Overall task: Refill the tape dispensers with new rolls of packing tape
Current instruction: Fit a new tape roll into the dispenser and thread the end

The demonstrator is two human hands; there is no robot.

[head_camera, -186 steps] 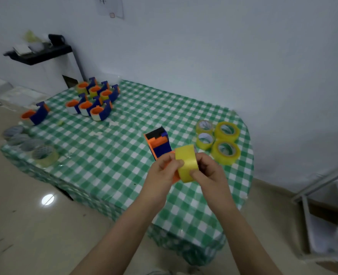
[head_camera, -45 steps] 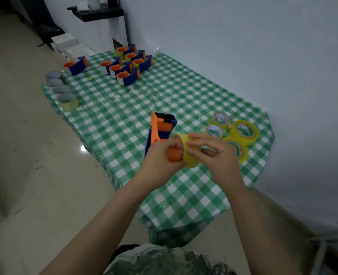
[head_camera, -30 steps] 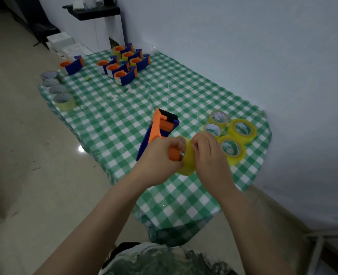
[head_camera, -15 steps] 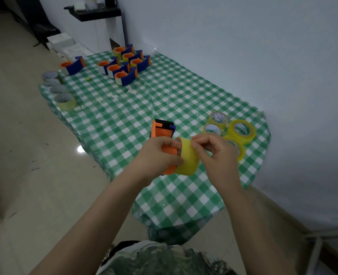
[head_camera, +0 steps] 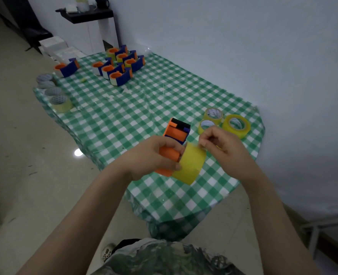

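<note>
Item: roll (head_camera: 192, 165), on the dispenser (head_camera: 176, 132), axis left-right. Your left grip (head_camera: 150, 157) wraps the dispenser; your right grip (head_camera: 221, 147), just right of the roll, pinches its far rim.

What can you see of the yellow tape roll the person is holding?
The yellow tape roll is a wide, full-looking ring of glossy yellow film, held in the air over the near end of the checked table, its broad outer face toward the camera. It sits against the orange hub of the dispenser that the left hand grips. The right hand pinches at its upper rim, perhaps the loose end.
</note>
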